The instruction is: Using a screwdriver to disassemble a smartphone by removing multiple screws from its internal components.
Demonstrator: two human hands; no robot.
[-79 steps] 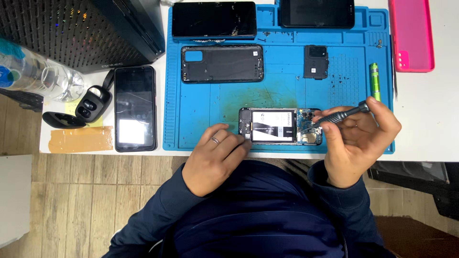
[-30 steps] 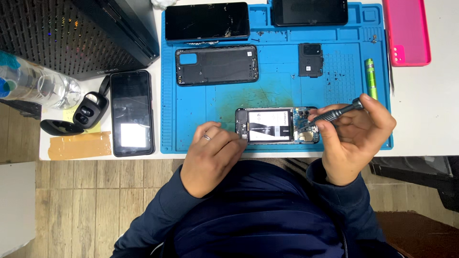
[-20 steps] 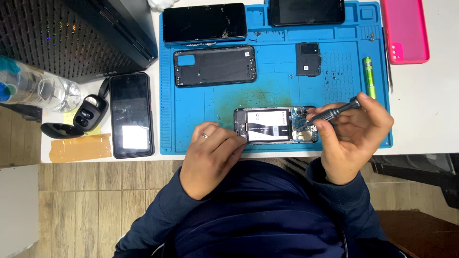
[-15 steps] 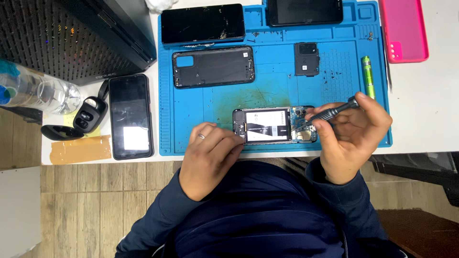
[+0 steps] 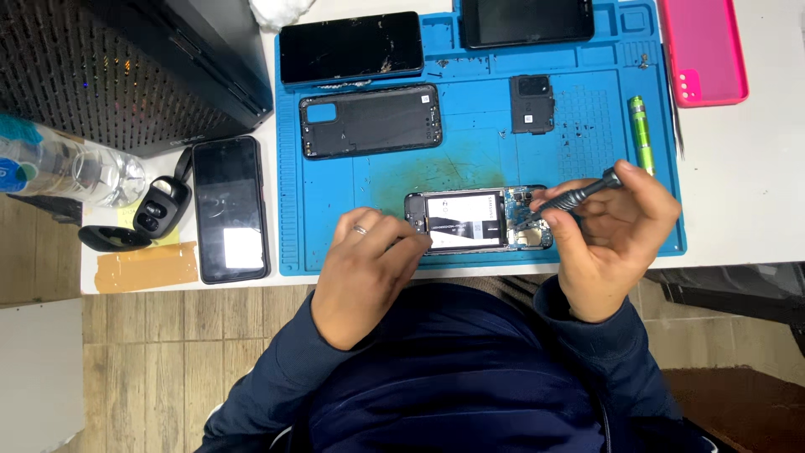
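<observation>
An opened phone (image 5: 478,220) with its battery and circuit board showing lies near the front edge of a blue work mat (image 5: 470,155). My left hand (image 5: 369,268) rests on the phone's left end, fingers curled over it, a ring on one finger. My right hand (image 5: 612,235) grips a dark screwdriver (image 5: 579,195), whose tip points down-left onto the board at the phone's right end.
On the mat lie a black back cover (image 5: 371,121), a small camera cover (image 5: 532,104), a green tool (image 5: 642,134) and two dark phones (image 5: 352,47) (image 5: 527,22). A pink case (image 5: 703,50) sits right. Left of the mat are a black phone (image 5: 230,208), an earbud case (image 5: 159,210), a plastic bottle (image 5: 75,172) and a black computer case (image 5: 126,67).
Both hands stay on the opened phone with the screwdriver at its right end. The view has drifted slightly, so everything sits a little lower and further left in the frame.
</observation>
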